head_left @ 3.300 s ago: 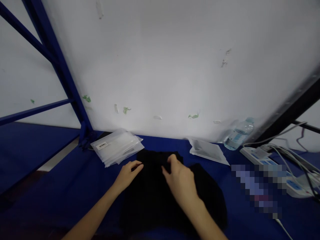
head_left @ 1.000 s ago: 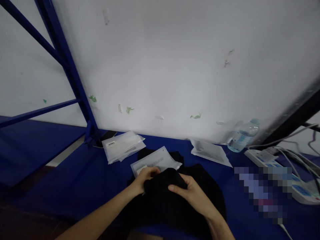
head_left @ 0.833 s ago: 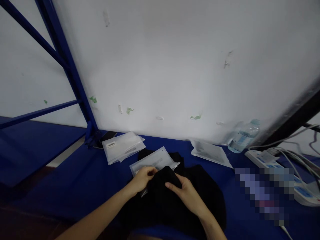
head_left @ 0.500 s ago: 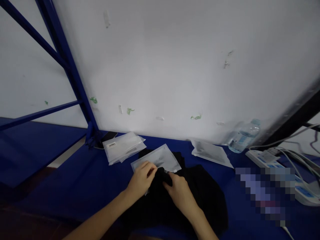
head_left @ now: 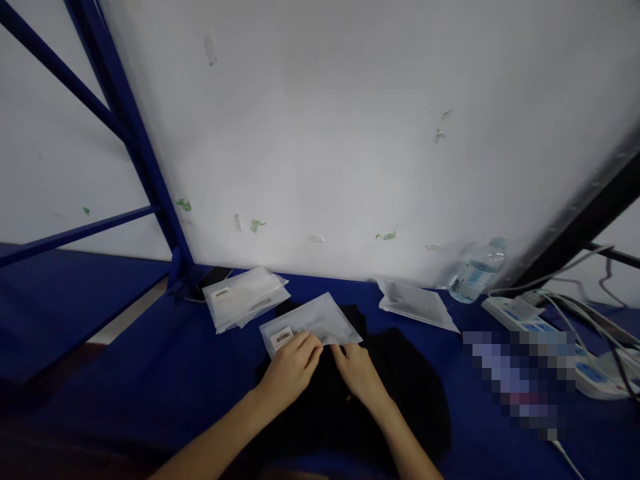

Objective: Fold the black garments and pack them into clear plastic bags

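Note:
A translucent plastic bag (head_left: 320,317) with a barcode label lies over a heap of black cloth (head_left: 405,387) in front of me. My left hand (head_left: 295,360) pinches the bag's near edge just right of the label. Close beside it, my right hand (head_left: 356,367) grips the same edge near its right corner, thumb and fingers together. Both wrists rest above the black cloth, whose folds are hard to make out in the dark.
Several more plastic bags (head_left: 245,300) lie at the back left by a dark phone-like object (head_left: 216,275). Another bag (head_left: 417,303) is at the back right, near a water bottle (head_left: 477,273). A power strip (head_left: 505,310) with cables lies on the blue tabletop (head_left: 165,373) at right.
Both hands have let go of the bunched black cloth and moved onto the bag's near edge. The barcode label now shows. The view has shifted slightly.

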